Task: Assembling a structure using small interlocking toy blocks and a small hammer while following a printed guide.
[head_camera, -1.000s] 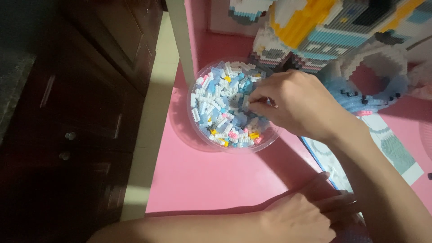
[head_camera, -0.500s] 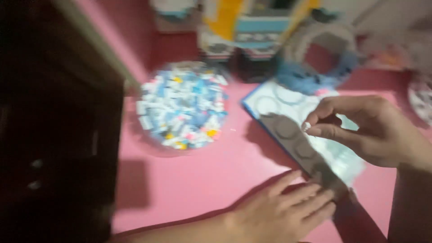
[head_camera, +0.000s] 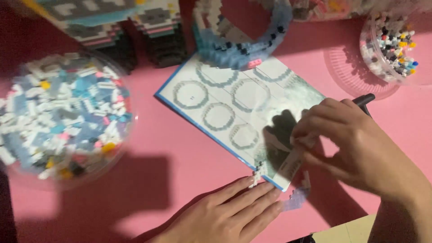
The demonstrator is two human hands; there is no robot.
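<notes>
Left hand [head_camera: 229, 216] lies flat, palm down on the pink tabletop [head_camera: 180, 148], fingers stretched out together and holding nothing; its fingertips touch a small strip of white and pale lilac bricks [head_camera: 294, 198] at the near corner of the instruction sheet [head_camera: 238, 105]. Right hand [head_camera: 355, 144] comes in from the right with the wrist bent and the fingers curled, pinching a slim pale tool [head_camera: 292, 162] whose dark end pokes out behind the knuckles; its tip angles down towards that brick strip. The sheet, white with a blue edge and grey ring diagrams, lies just beyond both hands. Beyond the sheet stands a blue brick ring [head_camera: 243, 40]. Far left of the left hand sits a clear tub of pale bricks [head_camera: 63, 117]; beyond the right hand sits another clear tub [head_camera: 396, 42] of mixed bricks.
</notes>
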